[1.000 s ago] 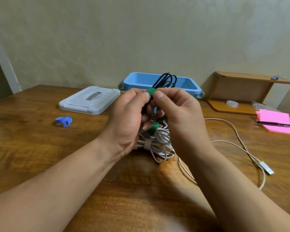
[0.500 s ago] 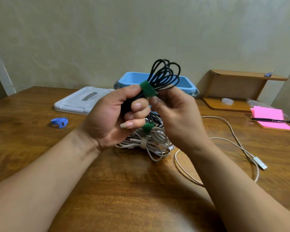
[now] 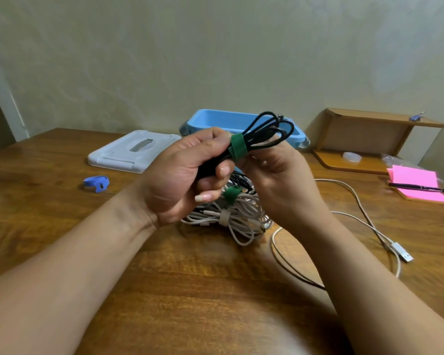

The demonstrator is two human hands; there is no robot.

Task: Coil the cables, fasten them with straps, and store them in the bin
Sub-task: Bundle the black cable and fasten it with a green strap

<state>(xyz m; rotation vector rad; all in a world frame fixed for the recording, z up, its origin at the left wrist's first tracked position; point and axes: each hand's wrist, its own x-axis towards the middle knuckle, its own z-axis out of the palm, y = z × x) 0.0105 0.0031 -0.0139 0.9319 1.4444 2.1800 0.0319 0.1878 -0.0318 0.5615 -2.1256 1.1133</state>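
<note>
Clearly light and floppy, the black cable coil [image 3: 253, 143] sits gripped in the curled left hand [image 3: 187, 175], right hand [image 3: 280, 180] pinching its green strap [image 3: 237, 149], the firm waist and likely best hold.

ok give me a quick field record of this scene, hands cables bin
left hand: grips black coiled cable
right hand: holds the same coil by its green fabric strap
blue plastic bin: lid off, behind hands
white strapped cable bundle: on wooden table
loose white usb cable: uncoiled, right side
spare blue strap: on table, left
</note>
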